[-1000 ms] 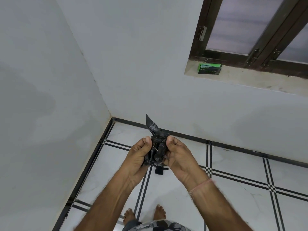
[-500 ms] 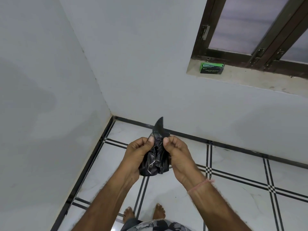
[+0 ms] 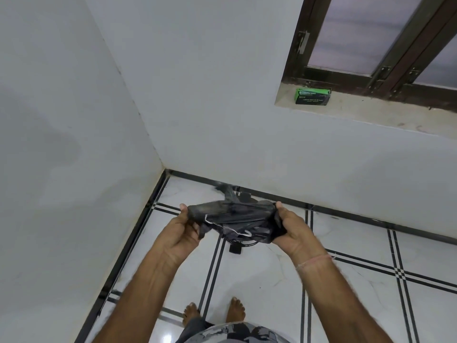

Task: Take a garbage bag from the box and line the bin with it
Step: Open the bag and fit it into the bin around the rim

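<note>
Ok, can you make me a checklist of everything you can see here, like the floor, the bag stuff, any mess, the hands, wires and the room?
Surface: white tiled floor with black stripe lines, glossy.
Job's things: black garbage bag, still crumpled, stretched sideways between both hands; green box on the window ledge. No bin can be seen.
Clutter: small dark object on the floor below the bag; what it is cannot be told.
Grippers: left hand grips the bag's left end; right hand grips its right end.
Cables: nothing seen, only a thin white string on the bag.
Surroundings: plain white walls meeting in a corner, dark-framed window, bare feet at the bottom.
</note>
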